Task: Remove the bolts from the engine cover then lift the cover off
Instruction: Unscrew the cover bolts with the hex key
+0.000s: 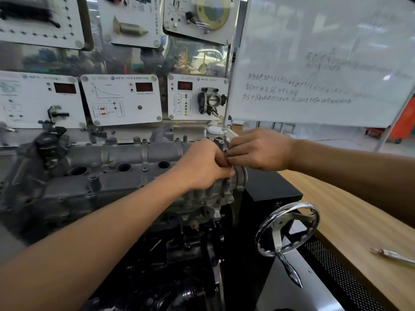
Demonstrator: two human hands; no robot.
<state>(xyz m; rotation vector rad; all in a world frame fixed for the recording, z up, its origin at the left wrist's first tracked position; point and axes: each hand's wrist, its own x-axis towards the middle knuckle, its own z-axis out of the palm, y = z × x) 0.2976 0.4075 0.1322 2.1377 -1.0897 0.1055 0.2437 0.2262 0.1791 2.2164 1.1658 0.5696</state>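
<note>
You look to be working a bolt loose by finger at the right end of the engine cover point(125, 153), which lies lengthwise on top of the engine with both hands gathered over that end. To do this well, turn the bolt straight along its own axis, don't let it tip in its hole, and keep hold of it as it comes free. Below the cover the engine is dark and cluttered, and a dropped bolt would be hard to find there. Several bosses along the cover's far edge seem to have fasteners standing in them, so judge the cover as not ready to lift.

Your left hand point(202, 167) rests on the cover's right end with its fingers curled tight. Your right hand point(258, 151) comes in from beyond that end, also curled narrow, and its fingertips point(229, 153) meet those of the left. Something small and dark sits between them, but I cannot tell whether it is a bolt or which hand holds it.

A slim tool point(393, 255) lies on the worktop point(359, 221), well to the right of the cover.
</note>
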